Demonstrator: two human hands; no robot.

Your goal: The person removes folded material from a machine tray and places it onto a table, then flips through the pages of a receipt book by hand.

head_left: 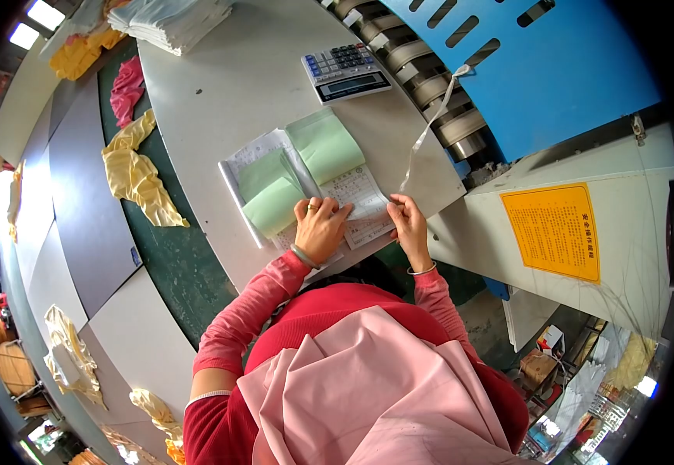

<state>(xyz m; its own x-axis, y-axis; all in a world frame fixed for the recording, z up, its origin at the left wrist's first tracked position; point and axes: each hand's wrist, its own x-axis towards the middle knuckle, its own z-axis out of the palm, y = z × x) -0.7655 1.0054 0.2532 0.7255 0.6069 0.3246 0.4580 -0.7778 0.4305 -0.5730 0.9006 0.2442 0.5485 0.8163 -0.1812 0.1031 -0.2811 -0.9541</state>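
Note:
An open notebook [234, 172] with handwritten white pages and green sheets lies on the grey table near its front edge. One green sheet [325, 143] is folded back over the right-hand pages, and another green sheet [273, 192] covers part of the left side. My left hand [321, 230], with a ring and a bracelet, rests on the middle of the notebook, fingers bent and apart on the paper. At the right edge, my right hand [409, 232] pinches the corner of a written page [364, 194], which is slightly raised.
A calculator [344, 71] lies behind the notebook. A stack of white sheets [168, 23] sits at the far left. To the right stands a blue machine cover [538, 70] with rollers [430, 89] and a hanging white cord [430, 124]. Yellow cloth [139, 174] lies left of the table.

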